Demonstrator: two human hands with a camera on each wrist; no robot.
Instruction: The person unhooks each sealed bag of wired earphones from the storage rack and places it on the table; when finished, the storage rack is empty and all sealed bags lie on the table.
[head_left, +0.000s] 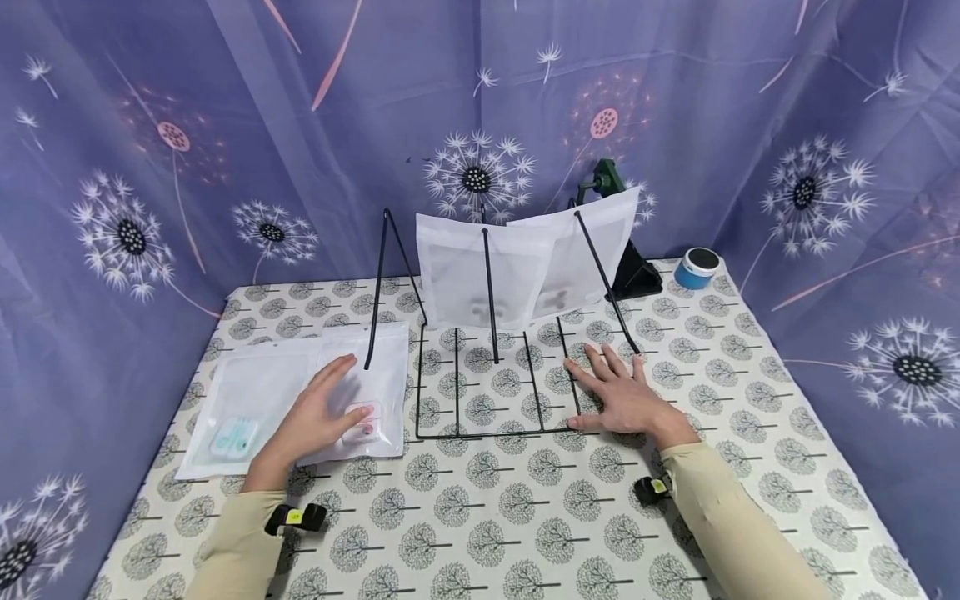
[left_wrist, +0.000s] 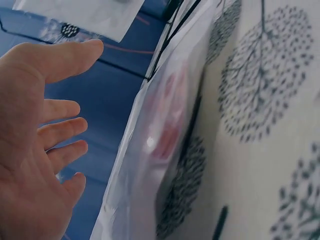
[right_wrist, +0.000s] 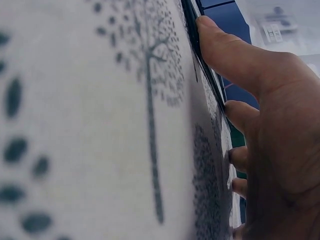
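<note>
My left hand point(head_left: 311, 421), fingers extended and thumb apart, is over a flat white zip bag with a pink item point(head_left: 363, 422) in it. In the left wrist view that hand point(left_wrist: 37, 135) holds nothing, and the bag point(left_wrist: 130, 185) lies beside it. Just left is another white bag point(head_left: 262, 379) with a teal item. Spread fingers of my right hand point(head_left: 626, 402) rest at the front right corner of a black wire rack point(head_left: 480, 435). The right wrist view shows the thumb point(right_wrist: 235, 50) right at the wire. Two white bags point(head_left: 457, 262) point(head_left: 592, 246) hang on the rack's prongs.
Behind the rack's right side stands a dark green and black stand point(head_left: 633, 271). A blue and white jar point(head_left: 697, 268) is at the back right corner. Purple dandelion curtains point(head_left: 480, 100) surround the tree-print tabletop point(head_left: 517, 525). A bare rack prong point(head_left: 377, 292) rises at the left.
</note>
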